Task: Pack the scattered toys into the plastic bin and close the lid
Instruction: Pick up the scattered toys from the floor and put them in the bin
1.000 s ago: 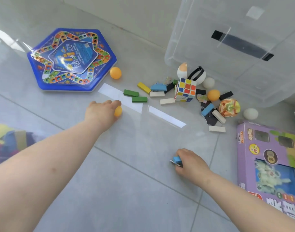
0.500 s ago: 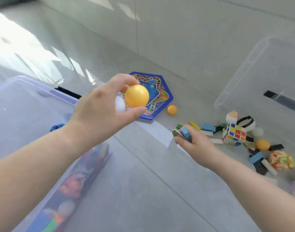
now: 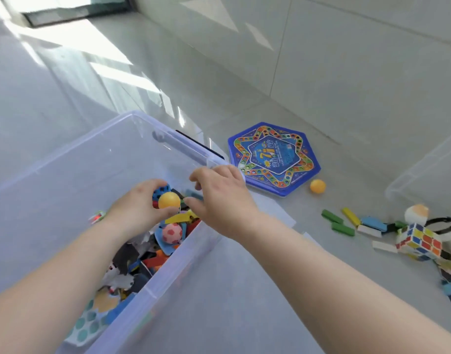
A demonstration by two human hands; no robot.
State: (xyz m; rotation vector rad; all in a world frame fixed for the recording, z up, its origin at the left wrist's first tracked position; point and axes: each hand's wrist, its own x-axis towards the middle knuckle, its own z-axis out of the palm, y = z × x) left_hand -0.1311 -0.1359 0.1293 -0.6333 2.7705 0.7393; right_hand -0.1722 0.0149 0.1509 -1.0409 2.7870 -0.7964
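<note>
Toys fill the see-through plastic bin (image 3: 168, 274) on the floor (image 3: 245, 103); a pink ball (image 3: 172, 233) with spots sits on top of the pile; both hands are over the open bin; the left hand (image 3: 137, 208) grips an orange ball (image 3: 169, 200) in its fingertips, right by a blue ball with holes (image 3: 161, 191); the right hand (image 3: 219, 200) is spread open with nothing in it, just beside the orange ball; past the bin's far corner a blue six-sided game board (image 3: 274, 158) lies flat on the floor; another orange ball (image 3: 318, 186) rests just beside it; farther right more toys are scattered on the floor; green blocks (image 3: 337, 223) and a yellow block (image 3: 351, 216) lie near a puzzle cube (image 3: 419, 241) with many colours; white blocks (image 3: 369, 231) lie among them; a clear lid (image 3: 428, 175) leans at the right edge.
</note>
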